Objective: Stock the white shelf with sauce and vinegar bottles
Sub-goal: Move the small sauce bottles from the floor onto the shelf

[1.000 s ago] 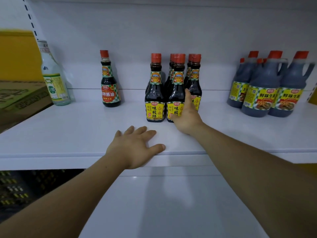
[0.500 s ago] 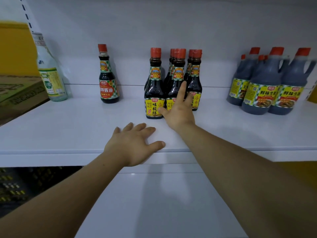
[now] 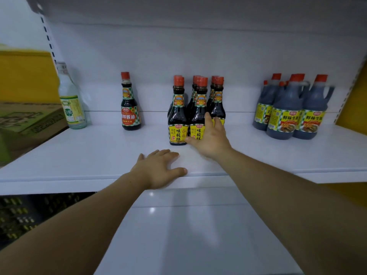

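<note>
Sauce bottles [image 3: 178, 118] touched by right hand [image 3: 212, 138], fingers straight; left hand [image 3: 160, 168] spread flat on shelf [image 3: 79, 155].

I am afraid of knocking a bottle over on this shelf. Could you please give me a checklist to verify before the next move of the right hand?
1. The right hand touches the front bottle of the middle group with straight fingers, no grip: ok.
2. Bottles of the middle group stand upright: ok.
3. The left hand lies flat on the shelf edge, holding nothing: ok.
4. Bare shelf between the red-label bottle and the group: ok.
5. The large jugs on the right stand apart from the hand: ok.
6. Back rows of the group lined up: cannot tell, hidden.
</note>
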Action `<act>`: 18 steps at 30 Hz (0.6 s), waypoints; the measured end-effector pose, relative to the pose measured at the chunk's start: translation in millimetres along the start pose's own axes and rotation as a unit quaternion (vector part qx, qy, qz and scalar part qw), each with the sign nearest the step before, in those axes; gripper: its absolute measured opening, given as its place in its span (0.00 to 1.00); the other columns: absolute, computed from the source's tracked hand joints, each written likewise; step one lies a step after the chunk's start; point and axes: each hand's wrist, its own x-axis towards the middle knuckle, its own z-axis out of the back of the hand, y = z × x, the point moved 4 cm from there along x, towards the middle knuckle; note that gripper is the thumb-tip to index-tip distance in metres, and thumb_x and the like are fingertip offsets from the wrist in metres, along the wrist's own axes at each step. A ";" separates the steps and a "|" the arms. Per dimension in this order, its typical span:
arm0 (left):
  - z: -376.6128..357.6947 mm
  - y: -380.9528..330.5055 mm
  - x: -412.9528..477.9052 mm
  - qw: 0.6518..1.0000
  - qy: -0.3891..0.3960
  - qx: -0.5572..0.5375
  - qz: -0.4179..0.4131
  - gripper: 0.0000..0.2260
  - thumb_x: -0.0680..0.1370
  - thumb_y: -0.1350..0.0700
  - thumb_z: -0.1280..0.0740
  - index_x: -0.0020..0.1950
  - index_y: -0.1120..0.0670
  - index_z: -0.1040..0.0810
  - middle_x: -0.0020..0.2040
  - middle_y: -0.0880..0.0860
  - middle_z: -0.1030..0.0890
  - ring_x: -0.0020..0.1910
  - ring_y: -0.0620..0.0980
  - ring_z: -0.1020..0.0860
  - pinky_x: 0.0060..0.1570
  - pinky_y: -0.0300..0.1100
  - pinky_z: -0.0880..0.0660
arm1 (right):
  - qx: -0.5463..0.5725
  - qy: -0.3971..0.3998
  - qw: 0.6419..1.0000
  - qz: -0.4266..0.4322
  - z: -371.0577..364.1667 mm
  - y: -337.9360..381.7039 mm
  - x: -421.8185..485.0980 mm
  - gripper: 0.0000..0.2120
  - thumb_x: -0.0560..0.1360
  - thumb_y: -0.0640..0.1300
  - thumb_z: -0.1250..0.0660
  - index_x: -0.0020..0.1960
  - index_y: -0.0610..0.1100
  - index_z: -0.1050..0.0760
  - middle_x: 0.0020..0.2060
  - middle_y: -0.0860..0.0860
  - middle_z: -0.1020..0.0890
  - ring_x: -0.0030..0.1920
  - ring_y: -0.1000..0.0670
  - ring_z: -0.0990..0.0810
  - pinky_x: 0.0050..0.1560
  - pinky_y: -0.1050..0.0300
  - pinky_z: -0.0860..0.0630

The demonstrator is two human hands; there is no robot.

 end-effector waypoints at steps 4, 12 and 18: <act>20.5 -7.6 -26.7 1.000 0.001 -0.018 -0.006 0.33 0.74 0.31 0.43 0.76 0.43 0.42 0.77 0.47 0.43 0.76 0.49 0.45 0.73 0.61 0.51 | -0.068 0.025 0.997 0.028 41.6 19.3 -25.9 0.47 0.70 0.66 0.32 0.79 0.49 0.51 0.77 0.44 0.45 0.76 0.41 0.47 0.73 0.43 0.41; 68.9 -3.9 -136.0 1.000 -0.016 0.018 0.016 0.32 0.75 0.33 0.42 0.76 0.42 0.43 0.78 0.48 0.44 0.77 0.49 0.49 0.74 0.58 0.53 | -0.133 0.093 0.985 0.065 75.8 88.1 -100.6 0.42 0.73 0.67 0.37 0.78 0.47 0.48 0.75 0.44 0.40 0.73 0.41 0.38 0.69 0.45 0.34; 90.5 37.3 -251.7 0.994 -0.024 0.020 0.108 0.33 0.75 0.33 0.40 0.76 0.43 0.44 0.78 0.49 0.46 0.77 0.50 0.49 0.73 0.59 0.50 | -0.133 0.172 0.964 0.151 55.3 166.4 -171.5 0.42 0.75 0.66 0.39 0.79 0.47 0.52 0.77 0.44 0.44 0.75 0.41 0.40 0.71 0.48 0.37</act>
